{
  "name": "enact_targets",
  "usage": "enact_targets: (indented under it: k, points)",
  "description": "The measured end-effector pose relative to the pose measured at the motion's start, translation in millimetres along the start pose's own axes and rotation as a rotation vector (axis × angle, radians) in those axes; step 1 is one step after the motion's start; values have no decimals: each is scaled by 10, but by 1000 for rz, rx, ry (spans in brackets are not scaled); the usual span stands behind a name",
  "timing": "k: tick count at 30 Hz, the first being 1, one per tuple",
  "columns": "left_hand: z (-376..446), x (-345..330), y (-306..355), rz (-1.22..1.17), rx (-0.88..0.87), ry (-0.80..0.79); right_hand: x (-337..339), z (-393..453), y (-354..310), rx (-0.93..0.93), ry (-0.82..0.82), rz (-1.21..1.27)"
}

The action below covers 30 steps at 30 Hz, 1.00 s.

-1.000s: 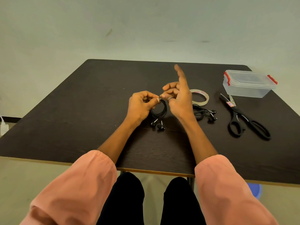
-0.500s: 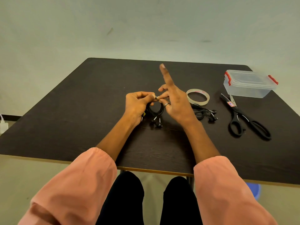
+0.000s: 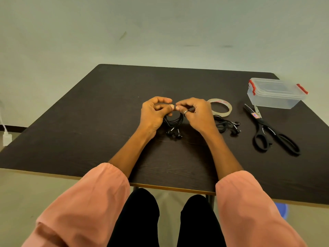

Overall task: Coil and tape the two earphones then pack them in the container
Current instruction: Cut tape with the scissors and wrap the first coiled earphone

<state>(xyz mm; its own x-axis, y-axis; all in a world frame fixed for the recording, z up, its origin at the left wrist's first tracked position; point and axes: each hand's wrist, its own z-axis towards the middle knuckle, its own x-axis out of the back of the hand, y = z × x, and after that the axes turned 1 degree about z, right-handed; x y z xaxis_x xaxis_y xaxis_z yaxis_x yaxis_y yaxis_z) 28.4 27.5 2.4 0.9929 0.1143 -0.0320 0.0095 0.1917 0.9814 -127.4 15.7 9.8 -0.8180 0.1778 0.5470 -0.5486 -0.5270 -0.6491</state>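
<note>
From my remote seat I find almost nothing legible. The tape roll [image 3: 221,107] on the table [image 3: 89,122] carries red printed letters along its inner core, but they are too small and blurred for me to read. The scissors [image 3: 270,130] bear a small red and blue sticker near the pivot; I cannot make out its wording either. I see no other text or numbers.

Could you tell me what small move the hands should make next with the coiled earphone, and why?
Probably press the tape down around the coiled earphone: both hands, left hand and right hand, pinch its top together, and the second earphone lies waiting beside the tape roll.
</note>
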Motion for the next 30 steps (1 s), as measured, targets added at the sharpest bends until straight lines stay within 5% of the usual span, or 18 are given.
enact_targets:
  k: [7, 12, 16, 23, 30]
  points:
    - [-1, -10, -25, 26, -20, 1, 1, -10, -5, 160, -109, -321]
    - [-36, -61, -11, 336, -194, 10, -18, -20, -23, 167, -154, -553]
    - [-20, -33, -13, 298, -162, -14, -54, -28, -41, 197, -160, -571]
    - [14, 69, -44, 64, -8, -54, 67, -50, 3, -138, -194, 94]
    - [-59, 149, -1, 68, 71, -133, 77, -61, 28, -374, -104, 489]
